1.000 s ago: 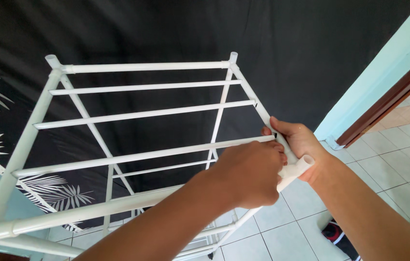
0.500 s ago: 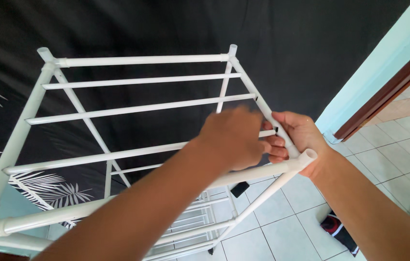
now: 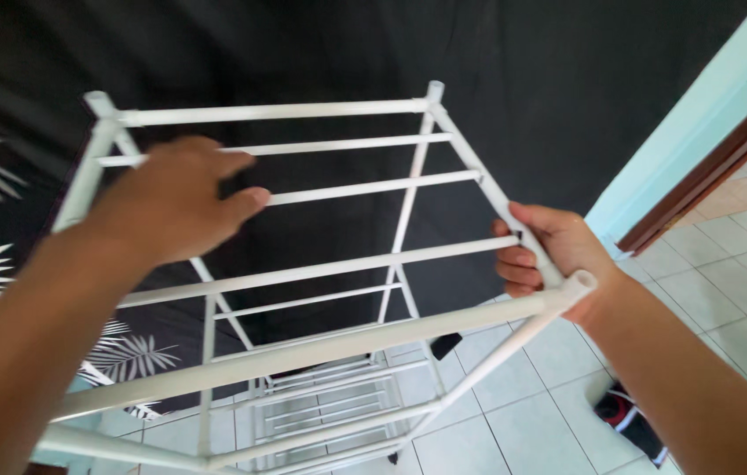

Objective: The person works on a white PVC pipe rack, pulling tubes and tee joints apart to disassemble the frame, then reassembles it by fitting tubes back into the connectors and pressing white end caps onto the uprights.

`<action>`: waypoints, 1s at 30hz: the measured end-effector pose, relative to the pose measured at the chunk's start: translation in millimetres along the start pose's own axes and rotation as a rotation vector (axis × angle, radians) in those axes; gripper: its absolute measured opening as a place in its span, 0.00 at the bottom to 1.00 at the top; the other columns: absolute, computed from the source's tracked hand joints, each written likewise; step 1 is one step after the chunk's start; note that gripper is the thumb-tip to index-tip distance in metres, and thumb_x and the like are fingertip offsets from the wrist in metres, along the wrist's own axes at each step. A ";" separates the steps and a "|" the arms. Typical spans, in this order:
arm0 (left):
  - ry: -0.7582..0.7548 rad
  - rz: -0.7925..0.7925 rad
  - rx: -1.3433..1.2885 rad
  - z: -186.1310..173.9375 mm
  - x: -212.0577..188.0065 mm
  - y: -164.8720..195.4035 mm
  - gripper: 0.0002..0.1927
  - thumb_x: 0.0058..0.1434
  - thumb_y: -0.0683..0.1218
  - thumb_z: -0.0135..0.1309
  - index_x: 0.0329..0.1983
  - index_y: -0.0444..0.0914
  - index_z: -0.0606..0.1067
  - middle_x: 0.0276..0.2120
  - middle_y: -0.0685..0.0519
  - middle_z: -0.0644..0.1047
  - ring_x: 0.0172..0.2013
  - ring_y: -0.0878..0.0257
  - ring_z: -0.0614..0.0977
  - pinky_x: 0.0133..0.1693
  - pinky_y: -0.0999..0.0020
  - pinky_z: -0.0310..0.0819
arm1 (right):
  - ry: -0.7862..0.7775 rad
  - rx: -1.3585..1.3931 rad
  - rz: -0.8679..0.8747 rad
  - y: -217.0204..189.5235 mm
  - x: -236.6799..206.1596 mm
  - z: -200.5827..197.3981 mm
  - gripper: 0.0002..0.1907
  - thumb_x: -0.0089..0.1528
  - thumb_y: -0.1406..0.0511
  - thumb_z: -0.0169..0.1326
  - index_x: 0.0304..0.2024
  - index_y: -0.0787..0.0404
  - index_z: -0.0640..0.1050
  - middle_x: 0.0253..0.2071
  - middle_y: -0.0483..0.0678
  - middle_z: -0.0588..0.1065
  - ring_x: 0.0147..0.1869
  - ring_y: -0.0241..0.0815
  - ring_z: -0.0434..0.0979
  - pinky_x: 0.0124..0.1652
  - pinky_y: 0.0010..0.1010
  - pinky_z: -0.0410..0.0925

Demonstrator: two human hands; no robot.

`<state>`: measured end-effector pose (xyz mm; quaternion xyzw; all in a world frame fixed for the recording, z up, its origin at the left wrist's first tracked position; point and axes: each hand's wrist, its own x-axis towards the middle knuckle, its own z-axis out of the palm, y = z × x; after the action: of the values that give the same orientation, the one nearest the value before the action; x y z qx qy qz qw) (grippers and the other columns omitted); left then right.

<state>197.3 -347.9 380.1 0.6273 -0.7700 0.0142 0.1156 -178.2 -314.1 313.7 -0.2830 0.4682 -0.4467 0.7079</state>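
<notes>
A white tubular rack (image 3: 303,273) with several thin crossbars stands in front of me, seen from above. My right hand (image 3: 545,251) grips the rack's right side rail near its front corner. My left hand (image 3: 175,198) hovers over the crossbars at the left part of the top tier, fingers loosely spread, holding nothing; whether it touches a bar I cannot tell. Lower tiers of the rack show beneath the top one.
A black curtain (image 3: 321,53) with white palm-leaf prints at its left hangs behind the rack. A pale turquoise wall (image 3: 699,114) and a brown door frame (image 3: 712,167) are at the right. White floor tiles (image 3: 532,413) lie below, with a dark shoe (image 3: 629,418) by my right arm.
My left hand has left the right front corner, where it was beside my right hand, and moved across to the left over the crossbars. My right hand keeps its grip on the rail.
</notes>
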 end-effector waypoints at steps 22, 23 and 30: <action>-0.141 0.058 -0.057 8.6 0.7 19.9 0.32 0.66 0.65 0.48 0.68 0.47 0.68 0.63 0.49 0.72 0.64 0.50 0.71 0.61 0.51 0.66 | 0.248 -0.119 -0.133 0.6 -4.1 12.6 0.14 0.68 0.56 0.52 0.42 0.58 0.80 0.17 0.40 0.65 0.20 0.32 0.62 0.22 0.25 0.60; -0.134 0.085 -0.035 2.9 0.7 17.4 0.35 0.65 0.67 0.48 0.69 0.45 0.67 0.64 0.48 0.70 0.65 0.49 0.69 0.62 0.51 0.64 | 0.255 -0.139 -0.123 -0.1 -5.2 14.1 0.14 0.68 0.55 0.51 0.44 0.57 0.81 0.18 0.40 0.66 0.20 0.33 0.63 0.23 0.25 0.61; -0.152 -0.210 0.016 -51.4 -31.6 -51.3 0.40 0.64 0.69 0.51 0.76 0.49 0.65 0.63 0.42 0.76 0.62 0.48 0.77 0.64 0.54 0.68 | 0.265 -0.154 -0.213 -1.7 -24.4 20.4 0.19 0.68 0.58 0.44 0.57 0.53 0.78 0.34 0.51 0.76 0.26 0.40 0.68 0.28 0.31 0.67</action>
<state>261.2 -319.8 417.6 0.7048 -0.7064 -0.0394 0.0526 -164.1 -293.3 333.2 -0.3230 0.5577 -0.5154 0.5648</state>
